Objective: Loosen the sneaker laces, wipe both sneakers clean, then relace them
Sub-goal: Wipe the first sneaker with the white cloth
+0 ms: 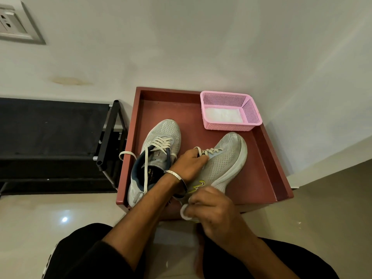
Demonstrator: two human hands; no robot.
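Two grey mesh sneakers stand in a red-brown tray [267, 150]. The left sneaker [161, 137] sits upright with loose cream laces [145, 170] trailing over the tray's left rim. The right sneaker [227, 162] is tilted onto its side, sole to the right. My left hand [189, 164], with a metal bangle on the wrist, grips this sneaker over its tongue and laces. My right hand [213, 210] pinches a small white wipe [184, 213] against the sneaker's heel end, which the hand hides.
A pink mesh basket [251, 109] holding white wipes stands in the tray's far right corner. A black rack [108, 137] stands left of the tray. The wall rises behind, with a socket plate [14, 23] at top left. My dark-clothed knees fill the bottom.
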